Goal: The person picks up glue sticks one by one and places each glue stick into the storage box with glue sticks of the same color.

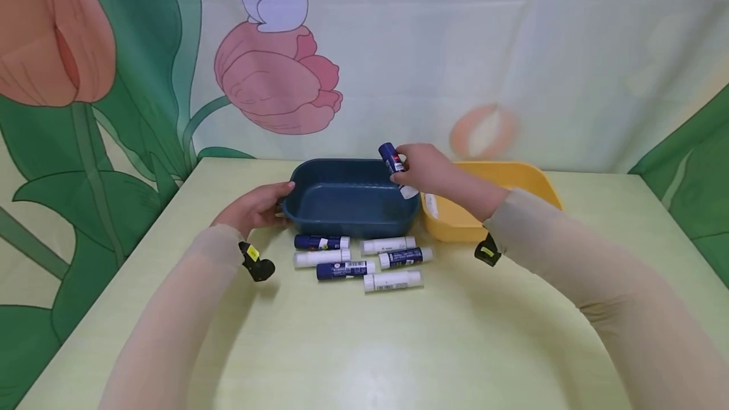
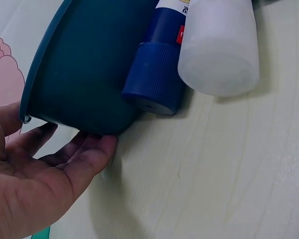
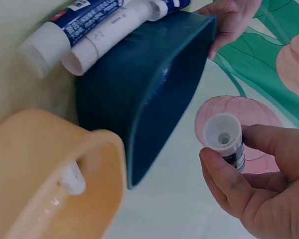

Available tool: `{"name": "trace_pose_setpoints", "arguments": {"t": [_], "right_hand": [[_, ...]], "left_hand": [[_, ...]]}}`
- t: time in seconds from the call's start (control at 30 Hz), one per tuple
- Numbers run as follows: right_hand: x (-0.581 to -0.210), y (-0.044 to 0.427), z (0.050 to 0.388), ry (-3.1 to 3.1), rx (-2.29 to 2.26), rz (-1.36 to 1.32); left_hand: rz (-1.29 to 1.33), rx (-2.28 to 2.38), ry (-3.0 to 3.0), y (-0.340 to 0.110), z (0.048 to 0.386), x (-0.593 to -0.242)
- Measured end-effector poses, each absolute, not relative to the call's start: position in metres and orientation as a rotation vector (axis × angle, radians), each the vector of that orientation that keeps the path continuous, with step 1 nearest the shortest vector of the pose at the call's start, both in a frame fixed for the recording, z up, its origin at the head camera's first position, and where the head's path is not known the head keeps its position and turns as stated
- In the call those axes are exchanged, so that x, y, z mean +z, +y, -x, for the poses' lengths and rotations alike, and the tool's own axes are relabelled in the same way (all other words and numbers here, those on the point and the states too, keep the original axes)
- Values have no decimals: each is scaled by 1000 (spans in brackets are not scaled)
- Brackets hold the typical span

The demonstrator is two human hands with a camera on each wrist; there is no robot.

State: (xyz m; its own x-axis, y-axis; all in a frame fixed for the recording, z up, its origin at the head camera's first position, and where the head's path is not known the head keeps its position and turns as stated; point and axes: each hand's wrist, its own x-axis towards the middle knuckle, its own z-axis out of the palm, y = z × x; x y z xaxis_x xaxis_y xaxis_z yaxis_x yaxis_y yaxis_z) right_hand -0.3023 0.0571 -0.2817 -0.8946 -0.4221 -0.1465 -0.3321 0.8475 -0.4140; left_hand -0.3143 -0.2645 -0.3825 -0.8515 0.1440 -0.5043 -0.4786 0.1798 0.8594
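Observation:
My right hand (image 1: 427, 169) pinches a blue glue stick (image 1: 390, 158) with a white end, held tilted above the right side of the dark blue basin (image 1: 347, 228). In the right wrist view the stick's white end (image 3: 223, 132) faces the camera between thumb and fingers of the right hand (image 3: 269, 184). At the basin's left end, my left hand (image 1: 256, 207) grips the rim; the left wrist view shows the left hand (image 2: 50, 164) with its thumb at the rim and its fingers under the basin wall (image 2: 79, 64). The basin's visible inside holds nothing.
A yellow basin (image 1: 455, 233) stands right of the blue one, with a white stick (image 1: 431, 205) inside. In front of the blue basin lie several glue sticks, blue (image 1: 342, 270) and white (image 1: 393, 281), on the pale table (image 1: 353, 347). A patterned curtain (image 1: 410, 68) hangs behind.

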Motion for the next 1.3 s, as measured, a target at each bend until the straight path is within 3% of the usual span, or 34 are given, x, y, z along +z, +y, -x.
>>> {"name": "trace_pose_setpoints", "arguments": {"t": [0.27,0.57,0.83,1.3], "right_hand": [[-321,40,321,2868,-445,619],[-360,28,318,2936,-125,699],[-370,24,311,2943,199,855],[-375,9,324,2980,220,718]], "left_hand": [[304,1749,1980,-268,313,-386],[317,1756,1968,-265,311,-398],[340,1769,1976,-263,315,-394],[360,1765,1993,-265,321,-387]]}}
